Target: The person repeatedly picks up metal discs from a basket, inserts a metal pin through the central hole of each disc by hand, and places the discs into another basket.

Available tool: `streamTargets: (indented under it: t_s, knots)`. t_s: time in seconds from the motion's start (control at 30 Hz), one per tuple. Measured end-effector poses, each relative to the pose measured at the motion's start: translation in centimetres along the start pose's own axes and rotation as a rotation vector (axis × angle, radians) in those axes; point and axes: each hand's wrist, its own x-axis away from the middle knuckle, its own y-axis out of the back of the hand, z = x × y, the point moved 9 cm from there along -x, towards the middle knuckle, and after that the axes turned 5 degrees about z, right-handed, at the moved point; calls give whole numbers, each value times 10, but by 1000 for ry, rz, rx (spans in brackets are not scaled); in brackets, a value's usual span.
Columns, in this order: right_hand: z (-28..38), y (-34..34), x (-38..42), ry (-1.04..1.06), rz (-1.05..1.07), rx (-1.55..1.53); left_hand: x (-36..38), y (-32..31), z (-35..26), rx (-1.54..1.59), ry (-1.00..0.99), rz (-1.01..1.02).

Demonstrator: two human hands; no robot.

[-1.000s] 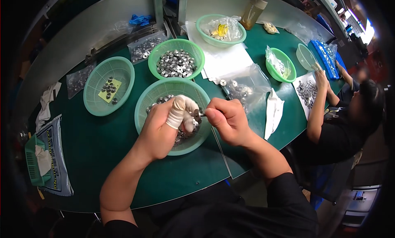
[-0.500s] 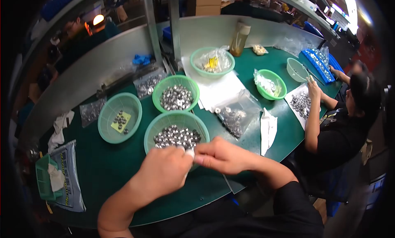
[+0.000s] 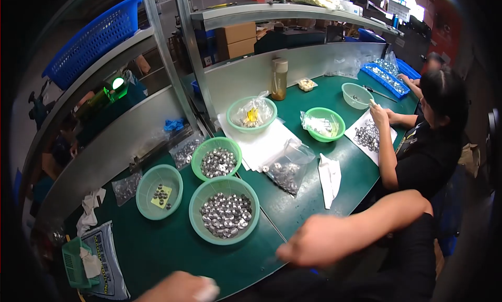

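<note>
My left hand (image 3: pixel 180 288) is at the bottom edge, smeared by motion and partly cut off, with a white covering (image 3: pixel 207 290) at a fingertip. To its right, past the table's front edge, my right hand (image 3: pixel 317 242) is blurred too, fingers curled in; what they hold, if anything, is hidden. Nearest to both hands stands a green basket (image 3: pixel 193 221) of small round metal parts (image 3: pixel 226 214). Behind it is a second green basket (image 3: pixel 239 154) with similar parts (image 3: pixel 218 162). A paler basket (image 3: pixel 140 197) on the left has a few parts on a yellow note (image 3: pixel 161 196).
A clear bag of parts (image 3: pixel 288 169) and a white cloth (image 3: pixel 329 181) lie mid-table. Farther back are a bowl with bags (image 3: pixel 341 132), a basket with a plastic bag (image 3: pixel 230 125) and a bottle (image 3: pixel 279 80). A co-worker (image 3: pixel 426 145) sits at right; a grey package (image 3: pixel 107 263) lies left.
My hands were together over the near basket's front rim, gripping something white. They have parted: the left dropped down, the right moved right and down. The view has shifted.
</note>
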Motion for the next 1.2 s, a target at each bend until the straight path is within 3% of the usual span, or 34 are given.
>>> streamTargets:
  t_s: [0.07,0.13,0.33,0.4,0.5,0.6,0.73,0.8,0.87,0.97,1.2]
  knots:
    - [-44,-3,27,-165,-116,-16,30,16,66,618,259,-232]
    - [-45,-13,18,-122,-222,-175,19,38,91,653,295,-445]
    - [-53,-41,-39,3,-540,-613,-102,139,70,158,20,-782]
    - [-64,-43,-43,-72,-570,-695,-122,174,73,-64,-130,-1007]
    - [-84,-41,-38,-181,-665,-822,-119,195,78,-9,-125,-1223]
    - [-110,-50,-34,-256,-674,-930,-120,168,68,-97,-33,-1128]
    - [-122,-28,-49,-211,-719,-864,-146,93,40,-285,-123,-705]
    - [-122,-15,-63,-160,-723,-859,-163,60,43,-317,-61,-487]
    - [-121,-5,-75,-106,-758,-831,-178,43,54,-231,-125,-456]
    - [-126,-2,-87,-37,-860,-755,-178,42,63,-192,-106,-573]
    - [-137,-21,-81,-57,-881,-749,-156,60,64,-223,-96,-668]
